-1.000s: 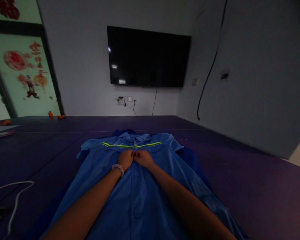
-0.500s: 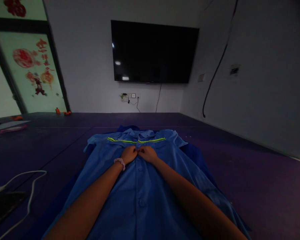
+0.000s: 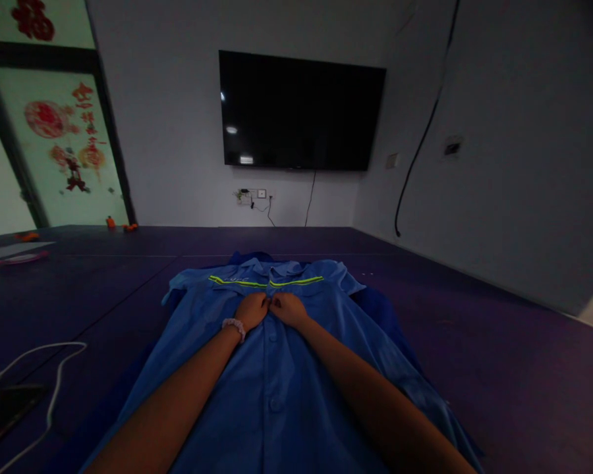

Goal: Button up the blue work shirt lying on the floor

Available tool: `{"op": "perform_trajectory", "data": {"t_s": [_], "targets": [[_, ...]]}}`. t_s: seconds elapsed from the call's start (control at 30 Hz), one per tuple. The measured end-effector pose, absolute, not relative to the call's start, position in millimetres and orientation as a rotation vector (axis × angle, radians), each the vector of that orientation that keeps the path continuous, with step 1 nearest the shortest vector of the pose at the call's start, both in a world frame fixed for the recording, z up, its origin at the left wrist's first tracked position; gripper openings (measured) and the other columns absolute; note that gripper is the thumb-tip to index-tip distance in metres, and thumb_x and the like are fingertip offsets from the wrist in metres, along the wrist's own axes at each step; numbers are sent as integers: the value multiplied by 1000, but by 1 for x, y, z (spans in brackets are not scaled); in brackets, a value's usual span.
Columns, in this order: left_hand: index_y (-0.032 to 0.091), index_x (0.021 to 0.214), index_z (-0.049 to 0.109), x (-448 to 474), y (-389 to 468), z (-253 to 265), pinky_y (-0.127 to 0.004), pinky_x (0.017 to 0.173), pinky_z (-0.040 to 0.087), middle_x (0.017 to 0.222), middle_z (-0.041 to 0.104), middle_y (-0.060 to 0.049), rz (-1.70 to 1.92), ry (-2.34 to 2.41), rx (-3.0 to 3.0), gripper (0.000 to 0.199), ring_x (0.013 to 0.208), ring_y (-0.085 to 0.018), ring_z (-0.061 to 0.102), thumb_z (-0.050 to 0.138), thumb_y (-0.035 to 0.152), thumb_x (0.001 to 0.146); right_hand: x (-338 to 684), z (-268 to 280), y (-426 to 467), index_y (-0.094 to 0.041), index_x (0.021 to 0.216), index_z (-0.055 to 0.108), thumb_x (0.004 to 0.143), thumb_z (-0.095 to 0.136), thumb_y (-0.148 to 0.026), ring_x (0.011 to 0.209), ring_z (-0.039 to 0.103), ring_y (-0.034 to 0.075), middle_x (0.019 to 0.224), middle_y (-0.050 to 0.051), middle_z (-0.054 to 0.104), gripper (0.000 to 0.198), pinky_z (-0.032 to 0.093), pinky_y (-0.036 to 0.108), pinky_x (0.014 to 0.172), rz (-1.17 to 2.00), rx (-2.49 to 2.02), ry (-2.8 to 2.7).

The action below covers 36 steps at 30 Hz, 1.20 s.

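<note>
A blue short-sleeved work shirt (image 3: 227,395) lies spread front side up, its collar at the far end and yellow-green stripes across the chest. Both hands meet on its front edge just below the stripes. My left hand (image 3: 253,310), with a scrunchie (image 3: 234,325) round the wrist, is closed with its fingers pinching the cloth. My right hand (image 3: 287,309) is closed on the same edge from the other side, fingertips touching or nearly touching the left ones. Whatever button sits between them is hidden. Lower down the front, buttons (image 3: 275,403) show. Darker blue cloth (image 3: 378,316) lies under the shirt.
The shirt rests on a purple surface (image 3: 474,342). At left are a dark phone (image 3: 10,411) and a white cable (image 3: 54,395). Farther back lie a pink item (image 3: 22,259) and small orange objects (image 3: 130,227). A television (image 3: 301,112) hangs on the wall.
The camera view has shifted slightly. Both hands stay together at the same place on the shirt front, with only small finger movement.
</note>
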<state>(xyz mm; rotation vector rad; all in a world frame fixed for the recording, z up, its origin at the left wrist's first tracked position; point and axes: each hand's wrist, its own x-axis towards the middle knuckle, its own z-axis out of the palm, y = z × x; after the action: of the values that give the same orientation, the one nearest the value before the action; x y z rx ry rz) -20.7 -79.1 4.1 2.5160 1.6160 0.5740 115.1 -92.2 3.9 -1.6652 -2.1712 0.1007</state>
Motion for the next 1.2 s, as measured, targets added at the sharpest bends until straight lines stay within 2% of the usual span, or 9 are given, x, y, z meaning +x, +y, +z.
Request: {"op": "perform_trajectory", "data": {"t_s": [0.2, 0.4, 0.93, 1.2], "targets": [[15, 85, 62, -21, -80, 6, -27, 73, 40, 89, 66, -9, 502, 1624, 2569, 26, 87, -19, 60, 38, 23, 91, 114, 4, -93, -19, 82, 67, 81, 51, -28, 76, 61, 16, 83, 4, 68, 18, 35, 22, 58, 98, -1683, -2174], [15, 83, 62, -20, -85, 10, -28, 70, 40, 88, 67, -10, 450, 1640, 2595, 30, 86, -20, 61, 36, 26, 92, 115, 4, -93, -18, 79, 65, 81, 50, -28, 77, 61, 17, 82, 4, 68, 18, 33, 22, 56, 81, -1680, -2190], [15, 87, 63, -21, -86, 10, -28, 74, 41, 90, 67, -10, 409, 1666, 2629, 29, 88, -20, 61, 36, 25, 92, 117, 3, -90, -18, 86, 66, 81, 50, -28, 81, 60, 17, 86, 5, 68, 20, 37, 22, 63, 127, -1663, -2211], [15, 86, 63, -21, -83, 8, -28, 72, 41, 87, 67, -10, 434, 1668, 2628, 30, 85, -20, 61, 36, 27, 91, 119, 0, -86, -19, 86, 68, 80, 50, -23, 80, 61, 15, 86, 3, 69, 19, 38, 20, 64, 173, -1633, -2180]]}}
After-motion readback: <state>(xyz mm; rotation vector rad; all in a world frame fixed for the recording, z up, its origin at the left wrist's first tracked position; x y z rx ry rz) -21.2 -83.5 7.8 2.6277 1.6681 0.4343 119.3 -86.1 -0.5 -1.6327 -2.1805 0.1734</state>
